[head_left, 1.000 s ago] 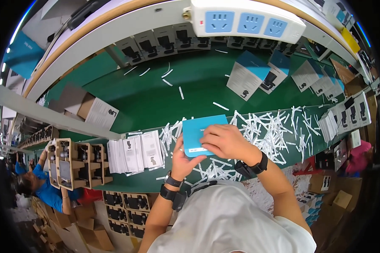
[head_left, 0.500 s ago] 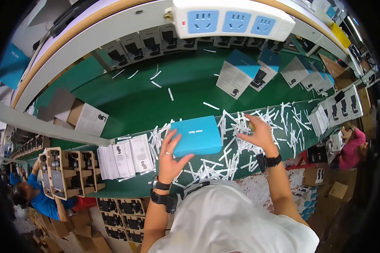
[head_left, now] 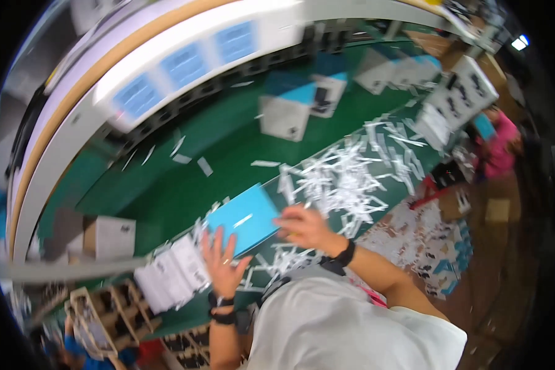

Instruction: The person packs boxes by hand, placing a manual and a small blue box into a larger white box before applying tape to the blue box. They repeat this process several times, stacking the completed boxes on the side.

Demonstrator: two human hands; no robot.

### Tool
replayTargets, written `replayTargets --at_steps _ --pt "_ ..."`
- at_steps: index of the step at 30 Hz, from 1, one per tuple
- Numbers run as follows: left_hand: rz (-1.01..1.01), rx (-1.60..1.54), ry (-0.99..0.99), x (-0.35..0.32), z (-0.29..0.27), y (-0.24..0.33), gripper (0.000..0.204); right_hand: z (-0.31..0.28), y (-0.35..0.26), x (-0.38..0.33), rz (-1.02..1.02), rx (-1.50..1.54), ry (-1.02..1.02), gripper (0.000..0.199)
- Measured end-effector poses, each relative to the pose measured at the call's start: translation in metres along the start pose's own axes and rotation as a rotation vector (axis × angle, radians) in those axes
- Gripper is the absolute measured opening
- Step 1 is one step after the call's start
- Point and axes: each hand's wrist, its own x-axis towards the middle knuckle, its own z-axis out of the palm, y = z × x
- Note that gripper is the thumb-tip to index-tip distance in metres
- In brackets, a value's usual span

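Note:
A flat blue box (head_left: pixel 243 216) lies on the green table in front of me, turned at a slant. My left hand (head_left: pixel 225 265) rests at its near left edge, fingers spread. Beside the box's right edge is my right hand (head_left: pixel 308 228), its fingers curled in a pinch and blurred by motion. What they hold, if anything, is too small and smeared to name. White paper strips (head_left: pixel 345 179) lie heaped to the right of the box, and more lie around its near side.
Left of the box are stacked white booklets (head_left: pixel 172 274) and a tan tray rack (head_left: pixel 105 320). Blue-and-white boxes (head_left: pixel 287 108) stand at the back. A white power strip (head_left: pixel 191 61) hangs overhead. One person in pink (head_left: pixel 502 145) is at far right, another in blue at lower left.
The view has swung, so the scene appears tilted. My right hand has come from over the paper strips to the box's right edge, its fingers closing. The left hand stays at the box.

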Motion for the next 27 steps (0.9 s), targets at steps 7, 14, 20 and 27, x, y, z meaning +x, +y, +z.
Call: replayTargets --at_steps 7,14,20,27 --pt "0.072 0.472 -0.273 0.027 -0.002 0.057 0.059 0.025 -0.027 -0.02 0.007 0.075 -0.06 0.051" --pt "0.174 0.419 -0.176 0.04 0.023 0.033 0.049 0.013 0.014 0.011 0.055 0.126 -0.124 0.065" --pt "0.267 0.443 -0.319 0.081 -0.029 0.022 0.096 0.016 0.037 0.044 0.121 0.362 -0.254 0.091" --pt "0.25 0.334 -0.567 0.084 -0.056 -0.02 0.101 0.031 0.045 0.043 0.189 0.533 -0.216 0.098"
